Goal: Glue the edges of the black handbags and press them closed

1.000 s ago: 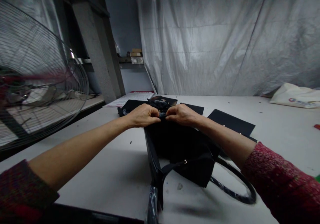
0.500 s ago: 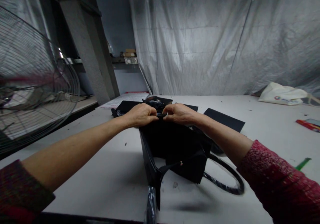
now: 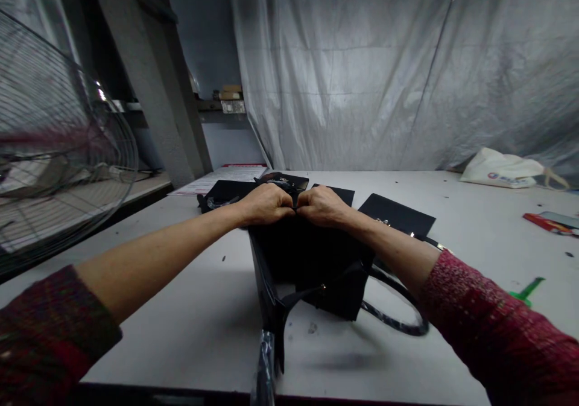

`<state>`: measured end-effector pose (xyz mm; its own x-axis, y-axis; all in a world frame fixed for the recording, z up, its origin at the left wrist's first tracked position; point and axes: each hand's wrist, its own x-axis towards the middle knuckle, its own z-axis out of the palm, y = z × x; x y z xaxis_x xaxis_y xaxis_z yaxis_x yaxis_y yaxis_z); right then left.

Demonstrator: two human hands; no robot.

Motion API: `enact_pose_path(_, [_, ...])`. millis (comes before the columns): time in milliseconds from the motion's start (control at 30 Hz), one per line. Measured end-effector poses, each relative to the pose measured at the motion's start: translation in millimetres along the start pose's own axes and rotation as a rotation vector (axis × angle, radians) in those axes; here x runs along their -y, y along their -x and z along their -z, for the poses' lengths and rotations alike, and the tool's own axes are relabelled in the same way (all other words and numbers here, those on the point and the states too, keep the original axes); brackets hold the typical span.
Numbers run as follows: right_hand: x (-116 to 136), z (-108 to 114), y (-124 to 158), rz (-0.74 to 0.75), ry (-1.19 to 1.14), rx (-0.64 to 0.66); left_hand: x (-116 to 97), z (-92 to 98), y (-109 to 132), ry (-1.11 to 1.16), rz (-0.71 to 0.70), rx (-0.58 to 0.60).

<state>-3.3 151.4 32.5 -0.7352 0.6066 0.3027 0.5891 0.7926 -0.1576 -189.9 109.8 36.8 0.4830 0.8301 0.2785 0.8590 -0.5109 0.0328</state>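
A black handbag (image 3: 312,255) stands on the white table (image 3: 194,315) in front of me, its inside dark and facing me. At the far upper edge, my left hand (image 3: 268,204) and my right hand (image 3: 322,206) are both closed on the bag, thumbs and fingers nearly meeting. What lies between the fingertips is hidden. One looped handle (image 3: 402,327), wrapped in clear plastic, rests on the table to the right. Another wrapped handle (image 3: 265,358) hangs at the near side. A black strap with a small metal stud (image 3: 322,287) crosses the opening.
More black bag pieces (image 3: 398,213) lie behind and beside my hands. A wire-caged fan (image 3: 67,140) stands at left. On the right are a white cloth bag (image 3: 502,169), a red packet (image 3: 549,222) and a green tool (image 3: 529,290). Printed paper (image 3: 217,178) lies at the back.
Both hands have drawn closer together along the bag's far edge, the left moving slightly right. My view has shifted a little, and more of the bag pieces at right shows.
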Motion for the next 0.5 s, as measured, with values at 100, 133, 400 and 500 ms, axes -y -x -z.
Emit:
enact_pose_path(100, [-1,3,1,-0.028,-0.021,0.038,2,3.9,-1,-0.011,0.034,0.049])
enact_pose_path(133, [-1,3,2,-0.017,-0.019,0.051,3,4.9,-2,0.004,0.04,0.085])
enact_pose_path(400, [5,6,4,0.038,-0.008,0.062,-2,-3.8,-4,-0.016,-0.053,0.088])
enact_pose_path(500, [4,26,17,0.039,-0.215,0.105,3,-0.7,11,-0.065,-0.069,0.04])
